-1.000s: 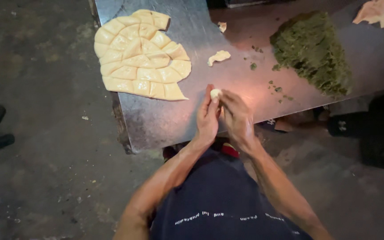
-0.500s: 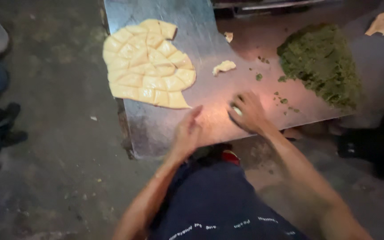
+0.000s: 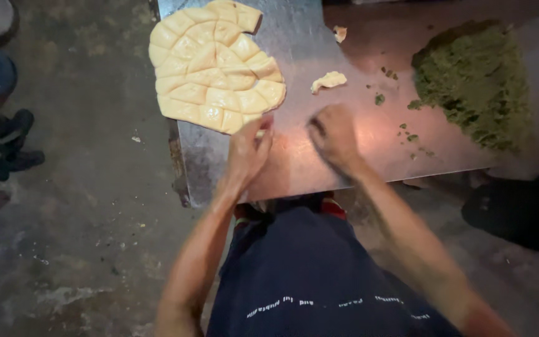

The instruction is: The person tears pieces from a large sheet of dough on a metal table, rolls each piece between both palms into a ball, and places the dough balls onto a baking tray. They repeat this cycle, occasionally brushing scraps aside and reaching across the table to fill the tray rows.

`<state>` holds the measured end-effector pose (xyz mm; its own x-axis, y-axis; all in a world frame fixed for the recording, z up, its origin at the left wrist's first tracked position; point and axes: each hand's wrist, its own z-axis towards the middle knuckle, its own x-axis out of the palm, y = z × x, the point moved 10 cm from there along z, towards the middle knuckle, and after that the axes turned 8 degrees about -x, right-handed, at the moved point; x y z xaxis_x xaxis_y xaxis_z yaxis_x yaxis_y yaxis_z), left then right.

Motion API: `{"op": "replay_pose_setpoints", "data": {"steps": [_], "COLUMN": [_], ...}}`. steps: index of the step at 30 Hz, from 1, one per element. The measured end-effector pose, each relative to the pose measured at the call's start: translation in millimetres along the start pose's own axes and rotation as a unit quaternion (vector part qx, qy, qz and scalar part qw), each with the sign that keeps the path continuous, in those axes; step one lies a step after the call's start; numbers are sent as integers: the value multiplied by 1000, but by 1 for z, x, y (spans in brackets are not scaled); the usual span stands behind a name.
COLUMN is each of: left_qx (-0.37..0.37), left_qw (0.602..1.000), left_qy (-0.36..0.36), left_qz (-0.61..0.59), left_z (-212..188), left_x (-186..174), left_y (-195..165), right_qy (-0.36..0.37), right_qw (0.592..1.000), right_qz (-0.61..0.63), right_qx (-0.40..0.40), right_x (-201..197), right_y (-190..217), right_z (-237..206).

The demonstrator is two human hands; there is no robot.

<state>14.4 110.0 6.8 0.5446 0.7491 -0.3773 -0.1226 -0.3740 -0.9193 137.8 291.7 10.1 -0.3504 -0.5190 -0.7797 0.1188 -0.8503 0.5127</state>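
Observation:
A flat pale dough sheet [image 3: 213, 65], scored into several squares, lies at the left end of the steel table [image 3: 319, 37]. My left hand [image 3: 249, 150] reaches its near edge, and its fingertips pinch a small pale dough piece [image 3: 260, 132] there. My right hand [image 3: 333, 134] is curled, knuckles up, and pressed on the bare table a hand's width to the right. It is blurred, and whatever is under it is hidden.
A small dough scrap [image 3: 329, 80] lies just beyond my right hand. A large heap of chopped green filling [image 3: 476, 84] sits at the table's right, with green crumbs [image 3: 407, 131] scattered near it. Shoes [image 3: 4, 143] stand on the concrete floor at far left.
My hands, together on a small dough ball a second ago, have parted. The right hand took the ball down to the table, while the left moved up to the dough sheet's edge.

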Motion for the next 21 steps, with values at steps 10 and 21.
{"op": "replay_pose_setpoints", "data": {"steps": [10, 21], "left_qx": [234, 47], "left_qw": [910, 986], "left_qy": [-77, -52], "left_qz": [333, 151], "left_z": [41, 76], "left_x": [23, 38], "left_y": [-47, -18], "right_qy": [5, 144], "right_qw": [1000, 931], "right_qz": [5, 248], "right_qx": [-6, 226], "right_x": [-23, -61], "right_y": [-45, -144], "right_z": [-23, -69]}}
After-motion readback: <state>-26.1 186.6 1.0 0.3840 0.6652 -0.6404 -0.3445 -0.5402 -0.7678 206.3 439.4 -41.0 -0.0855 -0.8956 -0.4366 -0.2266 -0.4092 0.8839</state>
